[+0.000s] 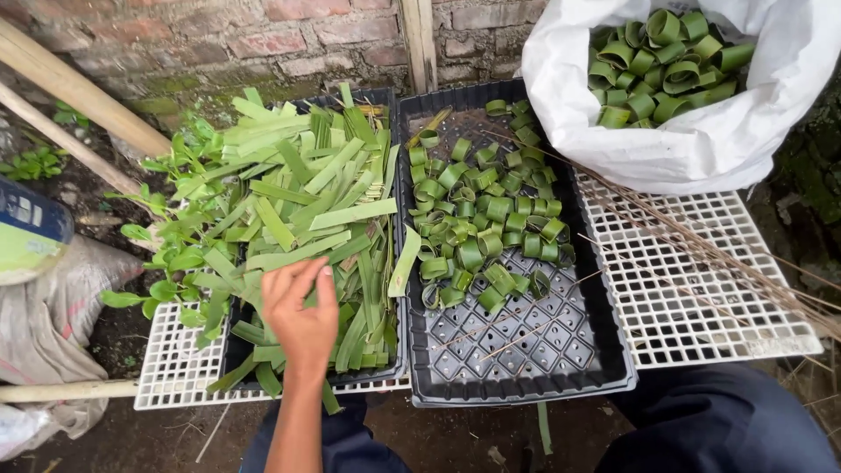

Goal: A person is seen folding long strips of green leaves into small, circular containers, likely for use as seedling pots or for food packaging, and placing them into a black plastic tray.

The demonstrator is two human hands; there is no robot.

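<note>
My left hand [300,317] lies palm down on a pile of flat green leaf strips [315,219] in the left black tray [235,349]. Its fingers are bunched together on the strips near the pile's lower left, and I cannot tell whether they grip one. To the right, a second black tray [526,350] holds several leaf strips rolled into small green rings [477,228], heaped in its far half. My right hand is out of view.
Both trays rest on a white plastic grid [692,289]. A white sack [701,140] full of rolled rings sits at the far right. Thin dry sticks [718,254] lie across the grid. Leafy seedlings [175,254], wooden poles [79,96] and a brick wall [263,39] lie beyond.
</note>
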